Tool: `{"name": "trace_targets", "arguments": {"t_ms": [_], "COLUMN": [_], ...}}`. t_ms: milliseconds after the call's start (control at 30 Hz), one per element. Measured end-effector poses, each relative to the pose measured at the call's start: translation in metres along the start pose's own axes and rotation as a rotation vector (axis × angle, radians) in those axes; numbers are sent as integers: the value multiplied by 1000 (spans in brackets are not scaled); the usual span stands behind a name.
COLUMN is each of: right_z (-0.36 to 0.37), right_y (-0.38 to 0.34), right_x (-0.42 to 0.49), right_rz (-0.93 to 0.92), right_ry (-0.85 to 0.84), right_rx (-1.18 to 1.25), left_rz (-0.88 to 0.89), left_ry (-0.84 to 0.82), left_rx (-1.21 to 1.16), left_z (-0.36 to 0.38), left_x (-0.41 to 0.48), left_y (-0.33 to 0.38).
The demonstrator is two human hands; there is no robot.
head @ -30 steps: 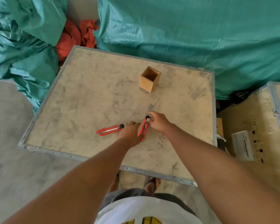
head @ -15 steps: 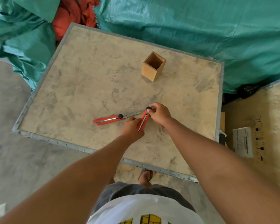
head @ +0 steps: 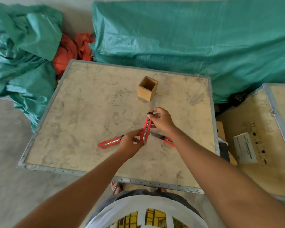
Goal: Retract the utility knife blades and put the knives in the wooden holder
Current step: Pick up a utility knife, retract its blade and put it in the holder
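Two hands now lift one red knife (head: 146, 129) off the counter (head: 82, 116), left hand (head: 130, 143) gripping its near end, right hand (head: 161, 120) pinching the far tip, blade seemingly retracted, so the empty wooden holder (head: 147, 91) beyond comes next, while two knives (head: 109, 142) stay lying.

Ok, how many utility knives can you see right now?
3. One held in both hands, one lying on the table left of them, one partly hidden under the right wrist.

Red knives (head: 146, 129), tan wooden holder (head: 147, 91), teal tarpaulin (head: 187, 37), white shirt (head: 143, 213) with yellow-and-black print.
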State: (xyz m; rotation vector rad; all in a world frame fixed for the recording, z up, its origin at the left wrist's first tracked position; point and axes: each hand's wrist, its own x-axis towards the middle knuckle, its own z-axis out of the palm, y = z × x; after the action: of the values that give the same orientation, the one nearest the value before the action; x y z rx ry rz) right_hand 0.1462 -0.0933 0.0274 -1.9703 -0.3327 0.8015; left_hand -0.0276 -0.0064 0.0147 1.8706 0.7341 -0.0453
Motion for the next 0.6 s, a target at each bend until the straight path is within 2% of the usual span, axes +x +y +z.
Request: {"name": "trace_targets", "arguments": {"t_ms": [167, 333, 467, 600], "right_z": [-24, -42, -46, -45], "right_y": [-53, -91, -102, -109], "right_x": [0, -7, -22, -35], "right_rz": [-126, -238, -323, -372], "right_ry": [10, -11, -100, -106], "right_rx": [71, 104, -23, -98], "left_rz": [99, 221, 272, 283], "left_ry": [49, 99, 139, 130], "left_rx": [-176, -213, -300, -337], "left_z": [-23, -45, -57, -69], "left_x": [6, 11, 10, 8], "left_y": [30, 64, 81, 87]}}
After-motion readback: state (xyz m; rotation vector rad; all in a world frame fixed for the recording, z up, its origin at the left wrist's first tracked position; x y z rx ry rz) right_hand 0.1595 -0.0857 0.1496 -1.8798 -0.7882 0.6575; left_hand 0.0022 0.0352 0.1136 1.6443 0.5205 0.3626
